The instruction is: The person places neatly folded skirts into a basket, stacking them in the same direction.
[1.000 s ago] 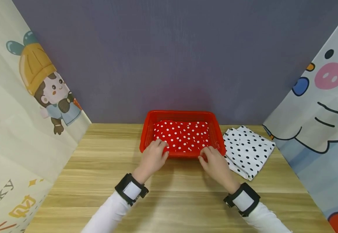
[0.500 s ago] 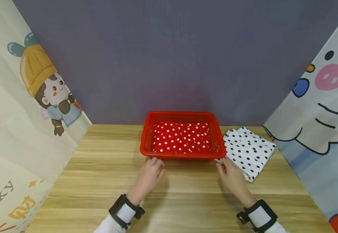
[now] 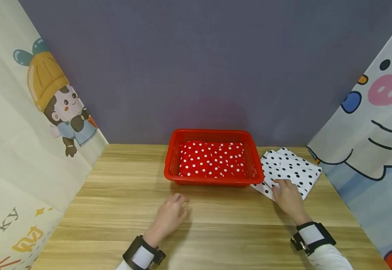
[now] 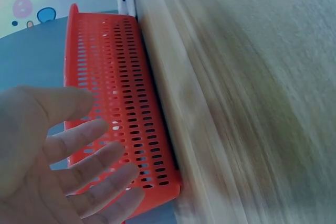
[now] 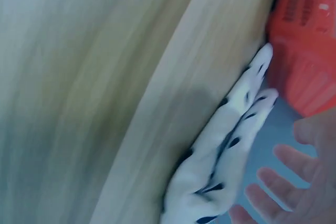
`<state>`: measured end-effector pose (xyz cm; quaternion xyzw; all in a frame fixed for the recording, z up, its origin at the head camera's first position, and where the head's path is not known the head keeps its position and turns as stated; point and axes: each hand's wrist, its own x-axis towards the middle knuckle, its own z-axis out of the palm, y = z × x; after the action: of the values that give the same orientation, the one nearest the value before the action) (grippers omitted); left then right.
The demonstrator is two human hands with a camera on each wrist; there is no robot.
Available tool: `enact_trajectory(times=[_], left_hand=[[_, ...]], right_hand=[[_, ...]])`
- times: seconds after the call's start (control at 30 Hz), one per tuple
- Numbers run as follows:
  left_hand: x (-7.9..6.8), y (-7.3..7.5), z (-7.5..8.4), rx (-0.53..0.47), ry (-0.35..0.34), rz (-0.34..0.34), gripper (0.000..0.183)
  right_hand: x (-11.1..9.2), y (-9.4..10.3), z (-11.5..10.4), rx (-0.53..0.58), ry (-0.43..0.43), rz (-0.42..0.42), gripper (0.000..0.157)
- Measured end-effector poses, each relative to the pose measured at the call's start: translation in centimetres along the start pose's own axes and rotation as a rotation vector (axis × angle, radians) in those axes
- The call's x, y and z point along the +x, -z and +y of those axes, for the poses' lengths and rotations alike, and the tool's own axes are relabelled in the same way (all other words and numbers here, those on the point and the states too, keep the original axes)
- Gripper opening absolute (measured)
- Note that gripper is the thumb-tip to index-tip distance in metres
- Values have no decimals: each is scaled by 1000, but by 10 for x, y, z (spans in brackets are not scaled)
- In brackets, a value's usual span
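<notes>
A red plastic basket (image 3: 213, 180) with slotted walls stands at the back middle of the table. Inside it lies a folded red cloth with white dots (image 3: 211, 159). To the basket's right is a folded white cloth with black dots (image 3: 294, 168), its left corner close by the basket. My left hand (image 3: 168, 215) is in front of the basket, holding nothing, its fingers loosely spread in the left wrist view. My right hand (image 3: 288, 198) is over the near edge of the white cloth; in the right wrist view its relaxed fingers (image 5: 286, 153) hold nothing.
The wooden table (image 3: 216, 232) meets a dark grey-blue wall (image 3: 202, 67) right behind the basket. Cartoon-printed panels (image 3: 57, 112) rise along the left and right sides of the table.
Both hands have come away from the basket. The left moved back toward the person, the right moved rightward to the white dotted cloth. Basket and cloths have stayed put.
</notes>
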<state>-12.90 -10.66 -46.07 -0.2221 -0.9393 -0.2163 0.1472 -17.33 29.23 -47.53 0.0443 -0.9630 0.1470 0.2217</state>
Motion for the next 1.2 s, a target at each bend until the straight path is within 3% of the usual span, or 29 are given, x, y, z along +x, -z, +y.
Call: enact_trajectory(times=[0.3,0.37,0.5,0.87,1.2], left_hand=[[-2,-5,1,-22,-7,-98,35],[-2,-7,3,-20,-17,-105,37],[-1,-8,8,-25,-43,-108,40],[-2,-12,17,5,-71,-122,38],[-2,-21,28,8,-112,-170,43]], right_hand=[[1,-4,21,-105,-97,-349,38],[-1,-5,24,-118,-122,-394,39],[-7,-5,26,-130,-146,-394,39],[-31,7,18,-149,-88,-383,36],[-51,24,-5,-190,-138,-485,35]])
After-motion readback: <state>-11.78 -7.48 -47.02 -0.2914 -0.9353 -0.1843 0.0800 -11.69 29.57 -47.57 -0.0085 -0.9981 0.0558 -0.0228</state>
